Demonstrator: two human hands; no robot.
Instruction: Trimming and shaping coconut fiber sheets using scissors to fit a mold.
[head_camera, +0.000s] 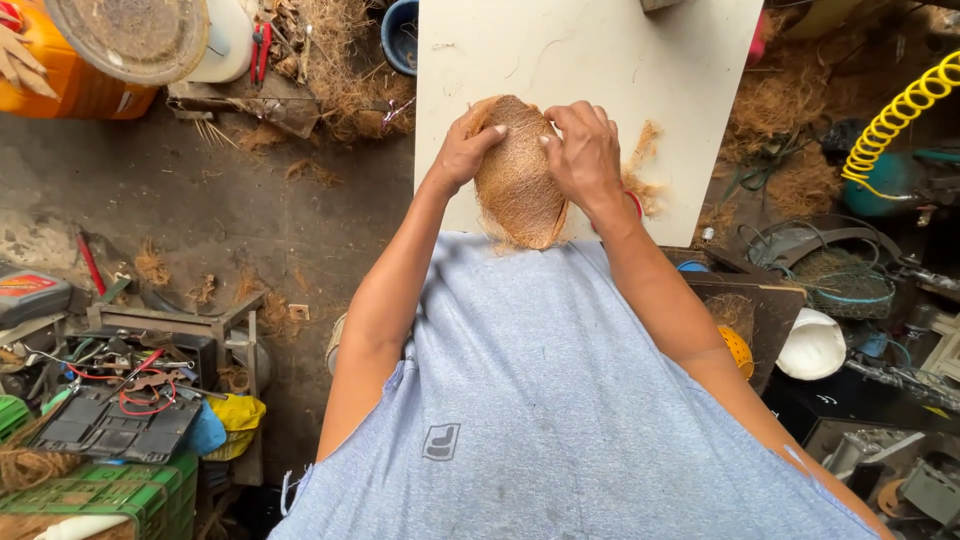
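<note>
Gripping coconut husk (517, 175) at table (600, 60) edge, left hand (468, 150), right hand (583, 152) clasping it.

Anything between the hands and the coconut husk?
Nothing visible. The left hand and the right hand both grip the husk directly, held over the white board.

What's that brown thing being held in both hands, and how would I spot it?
Find the pale board lying ahead of the person's grey shirt. At its near edge, the left hand and right hand hold a coconut husk piece. It is one solid, oval, fibrous shell, unlike the loose fibre tufts beside it.
</note>
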